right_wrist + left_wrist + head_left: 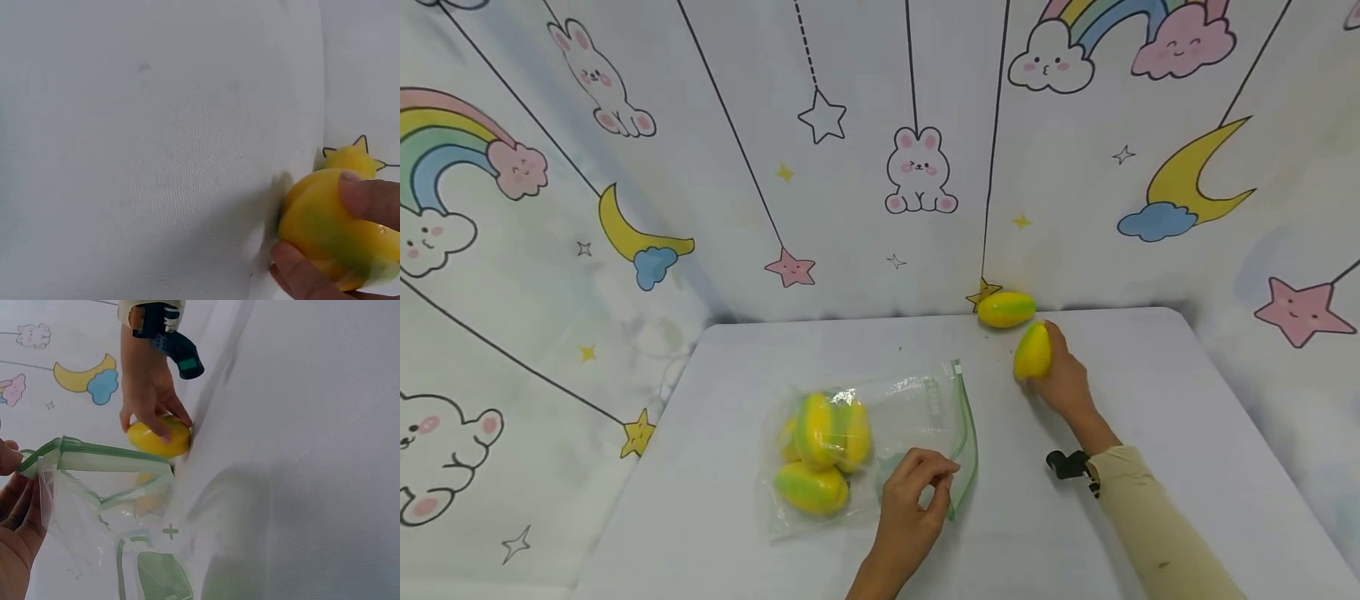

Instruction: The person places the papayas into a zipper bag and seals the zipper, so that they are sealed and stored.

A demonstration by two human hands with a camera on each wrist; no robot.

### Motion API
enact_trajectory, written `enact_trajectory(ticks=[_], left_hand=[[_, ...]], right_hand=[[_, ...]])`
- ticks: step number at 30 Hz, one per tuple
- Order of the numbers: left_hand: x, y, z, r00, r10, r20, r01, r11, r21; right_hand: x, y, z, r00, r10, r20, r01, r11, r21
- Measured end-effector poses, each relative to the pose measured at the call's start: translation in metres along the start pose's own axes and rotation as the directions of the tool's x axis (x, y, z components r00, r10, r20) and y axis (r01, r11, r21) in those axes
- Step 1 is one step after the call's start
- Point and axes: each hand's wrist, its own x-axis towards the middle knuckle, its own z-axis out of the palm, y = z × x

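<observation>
My right hand (1066,379) grips a yellow-green mango (1033,352) near the back right of the table; the right wrist view shows thumb and fingers around this mango (331,225). Just behind it a second mango (1006,309) lies against the backdrop. A clear zip bag (917,408) with a green zip edge lies mid-table, several mangoes (820,433) inside its left part. With thumb and fingers my left hand (917,496) pinches the bag's green rim at its open end. In the left wrist view the zip edge (112,453) stands raised and the mouth gapes a little.
The white table (715,375) ends at the back against a patterned cloth backdrop (850,208) with rabbits, stars and rainbows. More of this cloth rises on the left and right sides. A black wrist camera (1066,464) sits on my right wrist.
</observation>
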Motion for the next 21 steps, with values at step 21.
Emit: enact_trajectory(ticks=[21], left_hand=[[-0.001, 0.005, 0.003, 0.998, -0.02, -0.052, 0.02, 1.0, 0.006]], right_hand=[[-0.055, -0.036, -0.02, 0.932, 0.111, 0.344, -0.222, 0.926, 0.304]])
